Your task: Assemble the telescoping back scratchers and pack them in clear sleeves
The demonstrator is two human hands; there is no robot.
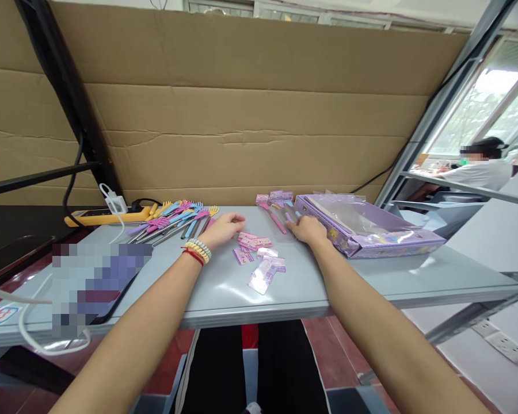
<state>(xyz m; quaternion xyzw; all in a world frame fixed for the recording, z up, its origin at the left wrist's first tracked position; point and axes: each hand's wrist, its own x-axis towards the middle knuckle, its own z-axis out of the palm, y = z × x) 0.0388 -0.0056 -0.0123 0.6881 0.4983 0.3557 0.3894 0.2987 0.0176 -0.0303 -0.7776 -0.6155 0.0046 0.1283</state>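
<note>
Pink cards (257, 250), small, flat and shiny, lie on the smooth grey table (371, 277) between the hands. The left hand (222, 228) rests beside them, fingers loosely curled, holding nothing. The right hand (307, 230) lies flat, fingers stretched onto a long pink packet (276, 217) beside a purple box (373, 233).

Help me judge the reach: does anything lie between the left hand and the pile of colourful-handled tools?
Nothing visible does. The left hand rests on the table right beside the pile of tools, at its right end. The small pink cards lie on the hand's other side, toward the right hand.
</note>
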